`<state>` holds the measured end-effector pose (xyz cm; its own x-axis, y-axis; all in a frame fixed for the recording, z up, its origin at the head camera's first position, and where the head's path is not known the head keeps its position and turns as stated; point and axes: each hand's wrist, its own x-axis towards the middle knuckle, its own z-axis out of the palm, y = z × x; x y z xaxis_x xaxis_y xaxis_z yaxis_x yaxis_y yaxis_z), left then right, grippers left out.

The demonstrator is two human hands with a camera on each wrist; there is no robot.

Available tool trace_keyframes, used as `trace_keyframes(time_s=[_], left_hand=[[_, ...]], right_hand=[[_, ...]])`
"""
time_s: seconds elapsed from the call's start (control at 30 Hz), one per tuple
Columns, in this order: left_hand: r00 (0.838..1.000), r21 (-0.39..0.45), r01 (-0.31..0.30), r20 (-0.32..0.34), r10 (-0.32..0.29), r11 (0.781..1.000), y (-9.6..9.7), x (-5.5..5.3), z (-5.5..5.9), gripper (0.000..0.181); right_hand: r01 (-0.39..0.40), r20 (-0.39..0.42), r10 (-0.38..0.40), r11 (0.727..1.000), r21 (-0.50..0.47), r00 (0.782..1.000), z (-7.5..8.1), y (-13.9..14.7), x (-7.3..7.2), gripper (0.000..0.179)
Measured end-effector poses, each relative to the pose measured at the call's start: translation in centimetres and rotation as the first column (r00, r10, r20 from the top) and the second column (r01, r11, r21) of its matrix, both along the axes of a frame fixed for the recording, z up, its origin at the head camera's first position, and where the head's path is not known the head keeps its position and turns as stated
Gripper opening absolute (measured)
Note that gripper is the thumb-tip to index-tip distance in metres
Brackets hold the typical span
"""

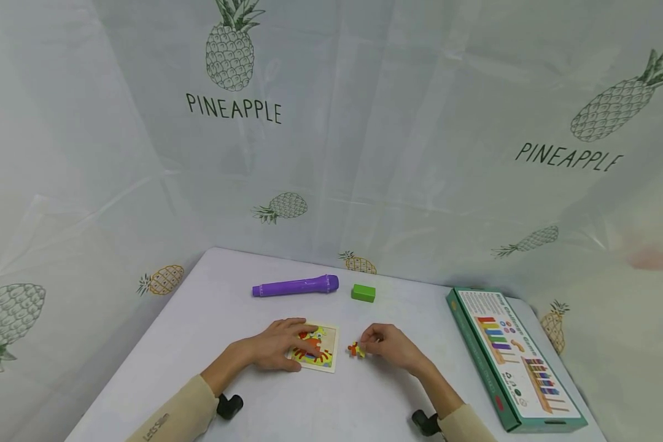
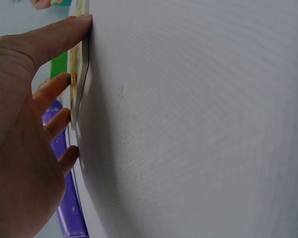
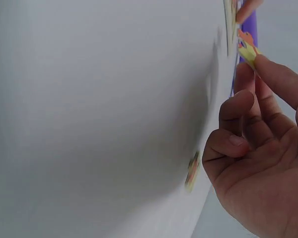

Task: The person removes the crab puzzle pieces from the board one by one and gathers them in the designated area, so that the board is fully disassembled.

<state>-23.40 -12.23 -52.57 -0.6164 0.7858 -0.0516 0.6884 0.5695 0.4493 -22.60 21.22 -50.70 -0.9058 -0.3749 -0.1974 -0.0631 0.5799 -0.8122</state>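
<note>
Board [image 1: 334,351], head view: lies flat under left hand [image 1: 279,345], fingers extended across it. Piece [image 1: 356,350] is just right of it, at right hand [image 1: 392,345]. Brace board with light, even pressure. Left wrist view: thumb touches board edge; avoid tipping it. Right wrist view: thumb and finger pinch piece; grip its edges only. Blurred second piece [image 3: 192,171] lies on table [image 3: 99,94]; avoid brushing it.

Left sleeve [image 1: 183,406]: beige, bearing dark lettering [image 1: 156,427] that begins "Lets"; remainder not legible. Right sleeve [image 1: 468,425]: matching beige. Left wrist unit [image 1: 230,406]: black, compact, rounded. Right wrist unit [image 1: 424,423]: black, similar form, fitted adjacent to the sleeve end.
</note>
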Motion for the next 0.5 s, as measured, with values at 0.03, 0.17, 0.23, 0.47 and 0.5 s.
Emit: trace_keyframes(time_s=[0.03,0.17,0.23,0.47,0.5], left_hand=[[1.0,0.001,0.0,0.001,0.0,1.0,0.0,0.0,0.0,0.045],[1.0,0.007,0.004,-0.001,-0.004,1.0,0.0,0.0,0.1,0.045],[1.0,0.01,0.004,0.0,-0.004,1.0,0.0,0.0,0.1,0.045],[1.0,0.0,-0.001,-0.001,0.001,1.0,-0.1,-0.1,-0.2,0.045],[1.0,-0.001,-0.001,-0.002,0.001,1.0,-0.1,-0.1,-0.3,0.045]], right_hand=[[0.006,0.004,-0.006,1.0,0.002,1.0,0.0,0.5,0.1,0.015],[0.011,0.01,-0.011,1.0,0.004,1.0,0.4,2.4,0.2,0.017],[0.01,0.02,-0.01,1.0,-0.001,1.0,0.6,3.3,0.3,0.017],[0.025,0.052,-0.026,1.0,0.013,0.998,0.8,6.2,0.3,0.018],[0.029,0.054,-0.029,0.999,0.018,0.998,0.7,6.5,0.3,0.018]])
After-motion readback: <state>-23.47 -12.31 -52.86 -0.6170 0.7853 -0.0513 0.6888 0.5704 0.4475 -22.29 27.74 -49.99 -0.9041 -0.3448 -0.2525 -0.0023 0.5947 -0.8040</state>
